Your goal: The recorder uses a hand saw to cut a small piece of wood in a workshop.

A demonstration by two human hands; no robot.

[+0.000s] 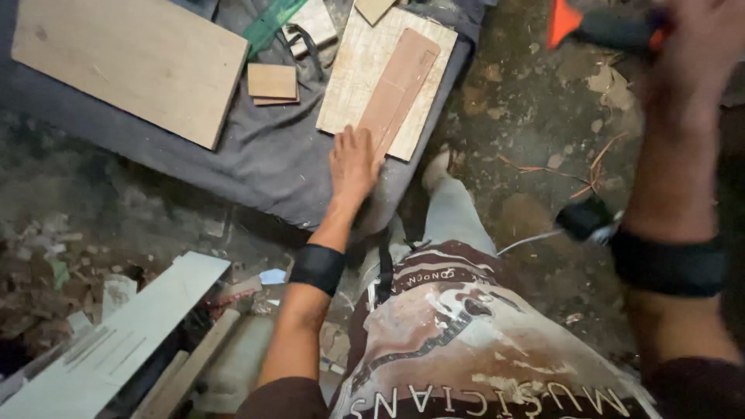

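Presently we note our left hand (353, 161) flat, fingers spread, on the reddish strip (397, 87) atop the pale board (349, 85), while our right hand (698, 39) grips a dark orange-tipped tool (597, 27) well right of that board.

Black wristbands (317, 268), printed maroon shirt (466, 341)

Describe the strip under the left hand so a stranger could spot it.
Find the grey cloth on the floor, then the pale board on its right end. The strip lies on it: long, narrow, reddish-brown, the left hand at its near end.
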